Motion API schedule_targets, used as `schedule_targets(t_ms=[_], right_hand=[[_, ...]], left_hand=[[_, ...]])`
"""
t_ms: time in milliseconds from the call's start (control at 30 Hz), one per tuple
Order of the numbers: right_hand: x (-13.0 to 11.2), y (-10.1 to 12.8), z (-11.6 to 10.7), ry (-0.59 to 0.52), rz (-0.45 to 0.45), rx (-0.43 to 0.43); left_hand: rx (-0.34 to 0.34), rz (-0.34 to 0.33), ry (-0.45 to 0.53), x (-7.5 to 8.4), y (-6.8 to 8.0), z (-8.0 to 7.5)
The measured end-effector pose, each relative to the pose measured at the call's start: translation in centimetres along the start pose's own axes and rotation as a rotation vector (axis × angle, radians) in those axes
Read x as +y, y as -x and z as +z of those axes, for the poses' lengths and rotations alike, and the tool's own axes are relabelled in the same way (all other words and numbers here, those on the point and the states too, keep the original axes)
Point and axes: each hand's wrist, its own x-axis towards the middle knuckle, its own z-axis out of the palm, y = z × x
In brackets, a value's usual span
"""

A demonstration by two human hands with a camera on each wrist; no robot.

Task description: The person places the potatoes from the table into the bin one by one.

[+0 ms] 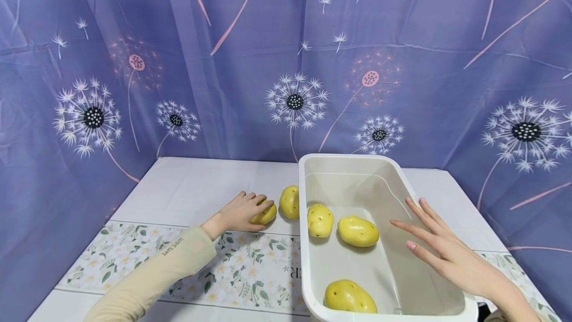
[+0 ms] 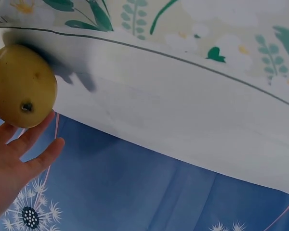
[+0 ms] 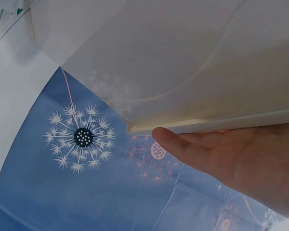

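Left of the bin (image 1: 304, 242), your left hand (image 1: 241, 211) holds a potato (image 1: 267, 215) while your right hand (image 1: 451, 255) spreads wide by the bin's right side; a loose hold could let the smooth potato roll into its neighbour (image 1: 290, 202).

Left hand (image 1: 245, 211) is gripping one yellow potato (image 1: 266, 215); another potato (image 1: 289, 202) is lying left of white bin (image 1: 348, 190), three potatoes (image 1: 357, 232) are sitting inside; right hand (image 1: 460, 262) is splaying at bin's rim.
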Motion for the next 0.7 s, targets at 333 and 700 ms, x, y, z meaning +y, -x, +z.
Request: schedule_targets(t_ms=[333,700], right_hand=[[-0.02,-0.08,-0.05,-0.019,0.003,-0.004],[-0.05,0.0,-0.05,-0.026,0.006,-0.003]], left_hand=[[0.009,0.013,-0.004,-0.06,-0.14,0.18],[0.022,0.031,-0.028,0.04,-0.23,0.37]])
